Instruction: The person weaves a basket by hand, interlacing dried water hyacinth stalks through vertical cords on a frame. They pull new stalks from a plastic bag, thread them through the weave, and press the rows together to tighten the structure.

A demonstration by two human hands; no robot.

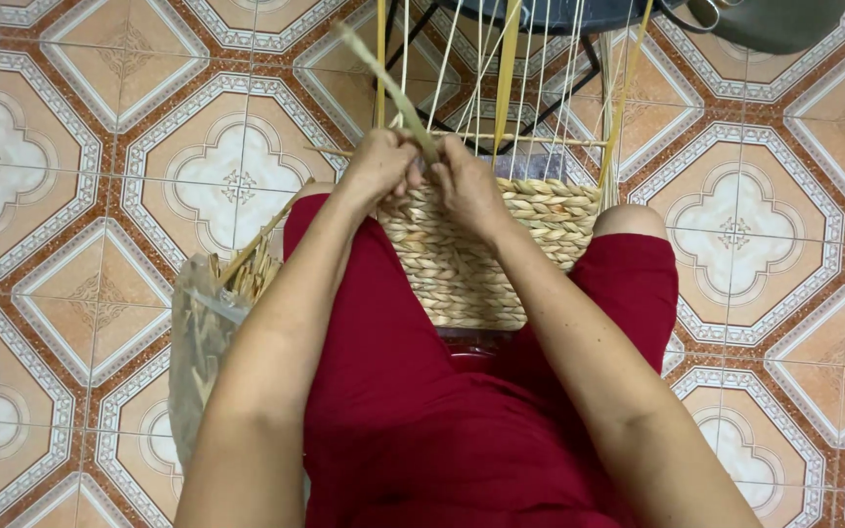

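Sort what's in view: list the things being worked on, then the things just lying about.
In use:
- half-woven basket on the lap
- upright stakes rising from it
- fibre strand, pinched by left hand and right hand

Lying about:
- clear bag of fibre strips on the tiled floor
- grey-green bag, top right

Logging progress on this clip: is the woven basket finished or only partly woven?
Partly woven: the basket has braided rows below, while bare upright strands rise unwoven above the hands.

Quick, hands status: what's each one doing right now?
Left hand: closed, pinching the fibre strand at the woven basket.
Right hand: closed on the same strand.
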